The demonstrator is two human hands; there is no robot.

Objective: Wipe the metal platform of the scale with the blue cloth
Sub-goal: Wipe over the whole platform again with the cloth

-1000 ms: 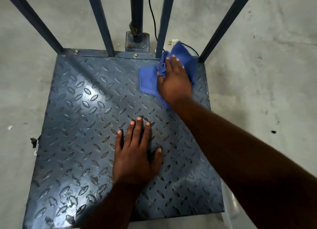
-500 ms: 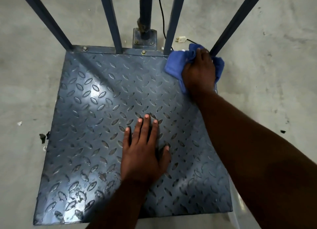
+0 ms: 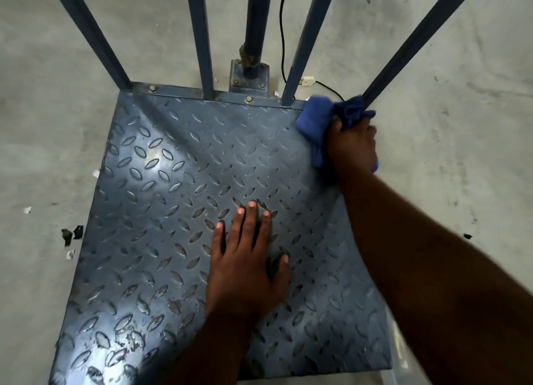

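The metal platform [image 3: 173,211] of the scale is a dark blue-grey tread plate lying on the concrete floor. My right hand [image 3: 352,146] grips the bunched blue cloth [image 3: 314,119] at the platform's far right corner, pressed against the base of the right railing bar [image 3: 403,49]. My left hand [image 3: 245,257] lies flat on the middle of the platform, palm down with fingers spread, holding nothing.
Several blue railing bars [image 3: 199,38] and a central post [image 3: 255,24] rise from the platform's far edge. A black cable [image 3: 284,38] and a white plug [image 3: 307,81] lie behind it. Dark debris [image 3: 72,234] lies on the floor at the left.
My right hand has slid the cloth from the far middle-right of the platform out to its far right corner and bunched it up. My left hand has stayed put.
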